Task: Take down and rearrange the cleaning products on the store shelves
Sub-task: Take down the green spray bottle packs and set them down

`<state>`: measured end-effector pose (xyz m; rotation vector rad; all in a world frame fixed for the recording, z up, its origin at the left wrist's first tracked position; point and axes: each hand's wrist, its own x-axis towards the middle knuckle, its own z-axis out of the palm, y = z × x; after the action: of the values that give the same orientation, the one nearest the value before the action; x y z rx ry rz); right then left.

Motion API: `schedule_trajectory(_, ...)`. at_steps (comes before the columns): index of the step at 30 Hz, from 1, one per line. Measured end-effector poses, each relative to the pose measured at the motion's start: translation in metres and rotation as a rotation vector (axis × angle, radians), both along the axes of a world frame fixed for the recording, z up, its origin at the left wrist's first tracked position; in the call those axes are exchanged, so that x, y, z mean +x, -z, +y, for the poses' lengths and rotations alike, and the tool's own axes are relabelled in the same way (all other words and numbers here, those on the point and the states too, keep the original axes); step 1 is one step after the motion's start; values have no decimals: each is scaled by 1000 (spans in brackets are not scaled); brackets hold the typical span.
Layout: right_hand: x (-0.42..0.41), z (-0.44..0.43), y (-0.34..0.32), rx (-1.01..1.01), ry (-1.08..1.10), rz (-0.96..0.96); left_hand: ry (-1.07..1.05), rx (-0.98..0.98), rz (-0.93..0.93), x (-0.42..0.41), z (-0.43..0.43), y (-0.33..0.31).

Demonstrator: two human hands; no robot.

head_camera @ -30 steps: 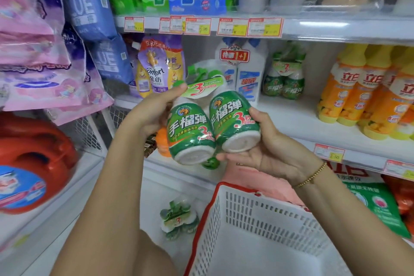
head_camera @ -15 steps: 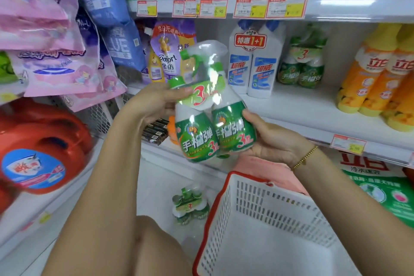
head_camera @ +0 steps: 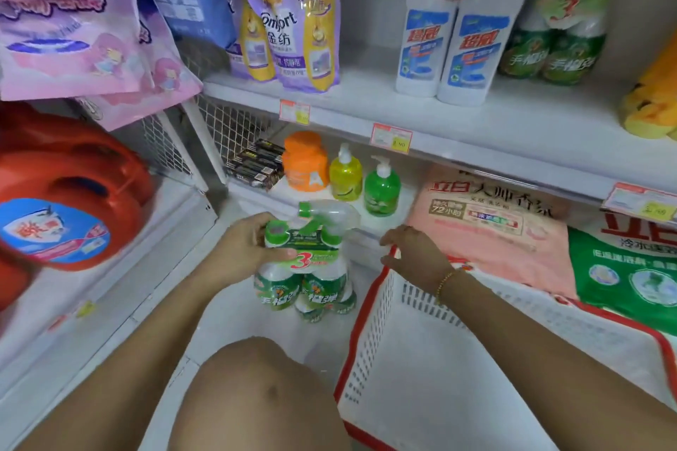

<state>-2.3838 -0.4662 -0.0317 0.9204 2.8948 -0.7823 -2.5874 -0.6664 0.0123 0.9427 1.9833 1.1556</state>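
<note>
My left hand (head_camera: pixel 240 252) grips the top of a shrink-wrapped pack of green spray cleaner bottles (head_camera: pixel 311 263), held upright low over the white floor. Just below and behind it, a second identical pack (head_camera: pixel 329 311) stands on the floor, partly hidden. My right hand (head_camera: pixel 410 256) is open, fingers apart, holding nothing, just above the near corner of the white basket with a red rim (head_camera: pixel 361 322). Another such green pack (head_camera: pixel 553 47) stands on the middle shelf.
The middle shelf holds purple softener pouches (head_camera: pixel 289 29) and a twin pack of white-blue bottles (head_camera: pixel 447 47). The bottom shelf has an orange jar (head_camera: pixel 306 164), two pump bottles (head_camera: pixel 345 175), and pink (head_camera: pixel 487 219) and green bags (head_camera: pixel 630 267). A red detergent jug (head_camera: pixel 66 208) sits left. My knee (head_camera: pixel 263 395) is below.
The pack came down from chest height to just above the floor beside the other pack. My right hand let go of it and moved to the basket; the view tilted down.
</note>
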Motion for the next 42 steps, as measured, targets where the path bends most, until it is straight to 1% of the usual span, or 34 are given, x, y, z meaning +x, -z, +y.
schedule_trajectory(6, -3, -13, 41, 8, -50, -37, -29, -149, -30, 9, -17, 100)
schedule_trajectory(12, -5, -10, 56, 103, -72, -6, -28, -219, -129, 21, -11, 167)
schedule_trajectory(17, -3, -9, 61, 146, -92, 32, 34, -272, -112, 24, -9, 189)
schedule_trajectory(20, 1, -11, 64, 157, -81, 56, 46, -286, -63, 25, -11, 192)
schedule_trajectory(22, 1, -13, 66, 161, -78, 69, 68, -282, 16, 22, -14, 191)
schedule_trajectory(26, 1, -15, 63, 149, -73, 71, 144, -311, 211, 16, -20, 177)
schedule_trajectory(30, 7, -16, 54, 84, -106, -15, 230, -365, 330, 15, -23, 170)
schedule_trajectory(32, 15, -15, 45, 30, -107, -40, 274, -415, 336, 10, -17, 153)
schedule_trajectory(34, 23, -8, 29, 16, -67, -6, 279, -382, 317, 4, 0, 123)
schedule_trajectory(37, 38, 15, -13, 77, 37, 138, 234, -197, 425, 9, 40, 52)
schedule_trajectory(39, 51, 34, -51, 145, 124, 298, 203, -10, 438, 28, 73, -3)
schedule_trajectory(42, 81, 71, -102, 328, 291, 536, 224, 279, 439, 68, 124, -72)
